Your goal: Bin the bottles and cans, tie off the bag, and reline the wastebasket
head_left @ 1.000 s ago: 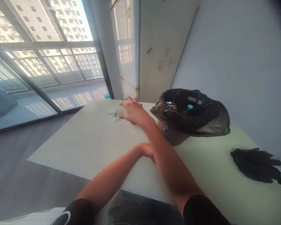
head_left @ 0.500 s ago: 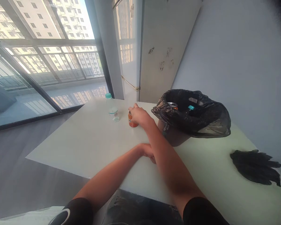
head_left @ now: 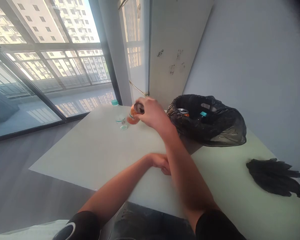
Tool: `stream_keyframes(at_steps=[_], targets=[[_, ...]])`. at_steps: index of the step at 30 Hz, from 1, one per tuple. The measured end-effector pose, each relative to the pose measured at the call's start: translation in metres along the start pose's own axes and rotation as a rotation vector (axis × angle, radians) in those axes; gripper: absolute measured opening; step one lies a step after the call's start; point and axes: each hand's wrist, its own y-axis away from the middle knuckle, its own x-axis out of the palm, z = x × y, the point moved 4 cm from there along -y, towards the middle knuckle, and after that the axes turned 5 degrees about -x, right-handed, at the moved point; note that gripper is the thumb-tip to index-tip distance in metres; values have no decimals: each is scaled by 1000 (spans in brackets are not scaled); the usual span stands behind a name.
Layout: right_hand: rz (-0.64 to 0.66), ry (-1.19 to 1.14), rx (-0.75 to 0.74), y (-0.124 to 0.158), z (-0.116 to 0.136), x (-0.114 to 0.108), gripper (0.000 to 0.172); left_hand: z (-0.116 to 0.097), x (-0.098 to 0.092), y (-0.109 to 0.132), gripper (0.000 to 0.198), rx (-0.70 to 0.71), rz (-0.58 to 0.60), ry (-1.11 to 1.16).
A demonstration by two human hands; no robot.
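Observation:
My right hand point(head_left: 152, 114) is raised above the white table point(head_left: 95, 150) with its fingers wrapped round an orange can point(head_left: 134, 115), which is tilted. A small clear plastic bottle point(head_left: 119, 117) with a teal cap stands on the table just left of the can. My left hand point(head_left: 161, 162) rests on the table close to me, mostly hidden behind my right forearm; its fingers look curled. A bin lined with a black bag point(head_left: 210, 125) sits to the right of my right hand, with a can and a teal-capped item inside.
A black bundle of gloves or bags point(head_left: 273, 176) lies on the table at the right. A white refrigerator point(head_left: 162, 53) stands behind the table's far edge. Large windows fill the left side. A grey wall runs along the right.
My right hand reached past the bottle, closed on the orange can standing on the table, then lifted and tilted it. My left hand stayed where it was.

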Motion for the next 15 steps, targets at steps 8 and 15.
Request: stream_keyframes(at_steps=[8,15], targets=[[-821,139,59,66,4,-112,51,-18,17,5,50,136,177,-31],[-767,267,278,65,-52,-115,50,-20,19,7,47,130,186,-30]])
